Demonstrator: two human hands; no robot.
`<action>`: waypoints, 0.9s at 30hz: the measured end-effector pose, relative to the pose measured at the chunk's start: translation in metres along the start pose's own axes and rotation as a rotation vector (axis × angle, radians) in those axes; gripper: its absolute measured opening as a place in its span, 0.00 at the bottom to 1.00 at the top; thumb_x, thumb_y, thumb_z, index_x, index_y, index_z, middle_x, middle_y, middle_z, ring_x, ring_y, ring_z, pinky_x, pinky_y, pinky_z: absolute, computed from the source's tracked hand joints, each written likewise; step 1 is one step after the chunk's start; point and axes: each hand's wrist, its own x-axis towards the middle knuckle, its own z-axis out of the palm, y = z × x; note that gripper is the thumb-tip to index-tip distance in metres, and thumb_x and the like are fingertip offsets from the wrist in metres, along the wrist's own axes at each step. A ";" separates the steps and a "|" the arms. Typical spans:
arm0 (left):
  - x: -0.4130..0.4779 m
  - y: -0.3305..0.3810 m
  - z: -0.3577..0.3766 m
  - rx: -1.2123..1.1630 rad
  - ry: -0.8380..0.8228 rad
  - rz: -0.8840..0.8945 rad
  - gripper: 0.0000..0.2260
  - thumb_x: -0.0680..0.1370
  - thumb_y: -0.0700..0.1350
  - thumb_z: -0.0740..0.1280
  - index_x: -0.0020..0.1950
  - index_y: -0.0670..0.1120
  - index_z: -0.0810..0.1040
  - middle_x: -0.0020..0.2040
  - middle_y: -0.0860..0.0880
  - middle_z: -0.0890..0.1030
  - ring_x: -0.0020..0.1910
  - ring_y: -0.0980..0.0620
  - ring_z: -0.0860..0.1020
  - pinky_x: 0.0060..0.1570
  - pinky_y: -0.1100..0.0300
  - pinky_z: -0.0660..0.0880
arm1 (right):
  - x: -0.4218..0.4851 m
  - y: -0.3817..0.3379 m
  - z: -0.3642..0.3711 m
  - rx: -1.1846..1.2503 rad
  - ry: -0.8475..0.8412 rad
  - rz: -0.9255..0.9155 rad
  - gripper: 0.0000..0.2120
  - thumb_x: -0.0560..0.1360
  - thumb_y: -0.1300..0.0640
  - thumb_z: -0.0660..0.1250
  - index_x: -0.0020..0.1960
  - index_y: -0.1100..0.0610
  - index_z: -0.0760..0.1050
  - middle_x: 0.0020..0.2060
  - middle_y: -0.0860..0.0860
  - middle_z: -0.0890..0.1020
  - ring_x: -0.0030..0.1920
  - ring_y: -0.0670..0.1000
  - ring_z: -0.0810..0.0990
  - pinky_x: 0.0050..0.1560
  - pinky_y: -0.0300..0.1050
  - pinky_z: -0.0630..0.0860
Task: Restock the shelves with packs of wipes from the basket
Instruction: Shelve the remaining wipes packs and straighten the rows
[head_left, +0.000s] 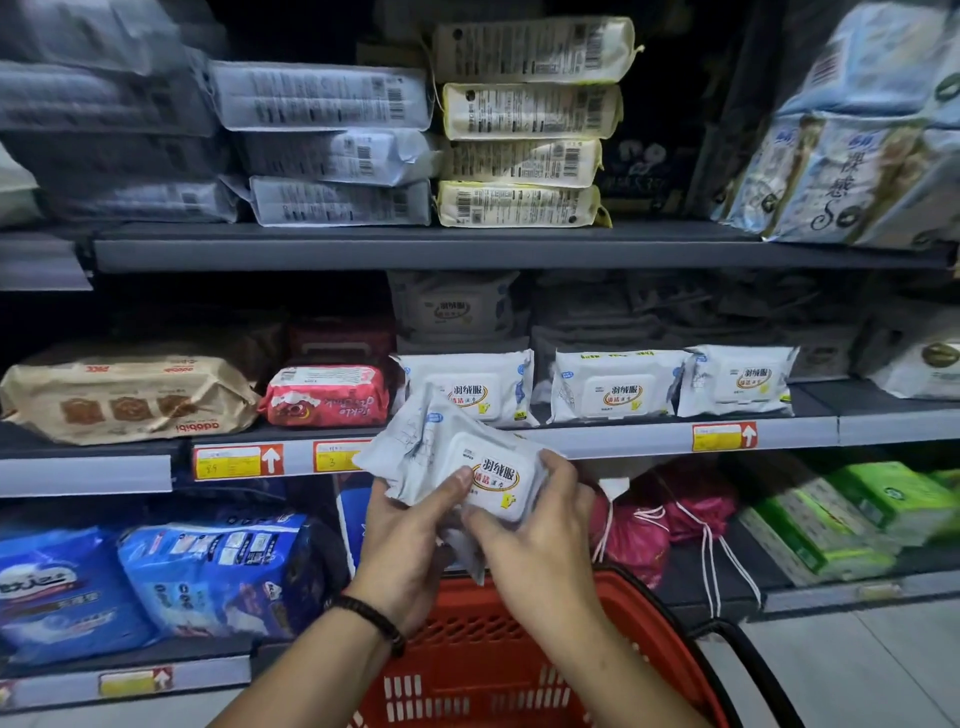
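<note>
On the middle shelf, far left, lies one brown pack. Just beside it is one red pack, then three white packs of wipes stand in a row along the front edge. More packs behind them are too dim to count. Three yellow price tags sit on the shelf's front strip.

Near and centre, the left hand, with a dark bracelet on its wrist, grips a fourth, matching pack of wipes from the lower left. Its thumb lies across the front of the pack and its other fingers are hidden behind. The right hand pinches the same pack at the lid, thumb on the near edge and fingers curled round the right side.

The pack is held tilted, lid toward the camera, in front of the shelf strip, and it covers the lower part of the leftmost white pack. Whether a second pack lies under it cannot be told. A narrow gap shows between the first and second white packs.

Below the hands stands one red basket. The arms hide most of its inside, and the frame cuts off its near side.
</note>
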 end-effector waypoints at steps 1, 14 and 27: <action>-0.001 0.001 0.003 0.007 0.006 0.000 0.36 0.68 0.48 0.83 0.72 0.44 0.72 0.51 0.33 0.86 0.50 0.30 0.79 0.41 0.39 0.79 | 0.001 0.001 0.002 0.048 -0.008 0.024 0.46 0.67 0.46 0.82 0.78 0.53 0.63 0.64 0.49 0.64 0.71 0.54 0.69 0.73 0.47 0.68; -0.013 -0.003 0.056 0.059 -0.263 0.055 0.40 0.72 0.64 0.76 0.73 0.43 0.69 0.50 0.39 0.86 0.46 0.36 0.84 0.44 0.45 0.80 | 0.026 0.014 -0.056 0.324 0.040 0.213 0.28 0.58 0.34 0.80 0.51 0.50 0.86 0.41 0.46 0.90 0.45 0.49 0.89 0.54 0.56 0.84; 0.013 -0.058 0.225 0.046 -0.242 -0.176 0.10 0.85 0.45 0.67 0.64 0.43 0.74 0.54 0.41 0.88 0.52 0.40 0.88 0.52 0.41 0.84 | 0.092 0.082 -0.222 0.241 0.485 0.367 0.42 0.47 0.36 0.82 0.57 0.51 0.79 0.47 0.47 0.88 0.47 0.51 0.87 0.53 0.54 0.85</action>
